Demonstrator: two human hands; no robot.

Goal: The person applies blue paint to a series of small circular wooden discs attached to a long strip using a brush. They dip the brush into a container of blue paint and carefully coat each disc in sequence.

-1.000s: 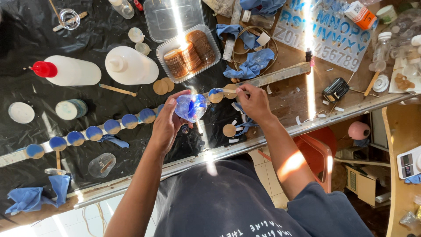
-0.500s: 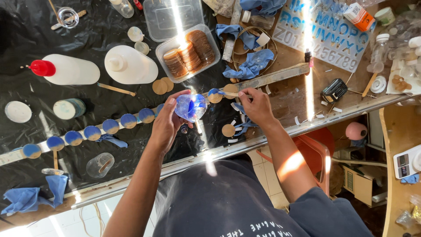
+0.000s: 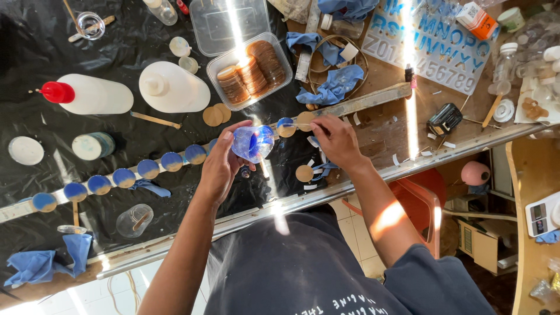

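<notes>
- Holding a see-through cup (image 3: 252, 143) with blue stuff inside, the left hand (image 3: 220, 170) wraps its fingers around it.
- The right hand (image 3: 337, 140) pinches a round wooden disc (image 3: 305, 121), just beside the cup.

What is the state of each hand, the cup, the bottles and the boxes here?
Left hand: holds the plastic cup.
Plastic cup: tilted, blue liquid inside.
Right hand: fingers on a wooden disc.
Red-capped bottle: lying, capped.
Clear box: open, holds discs.
</notes>
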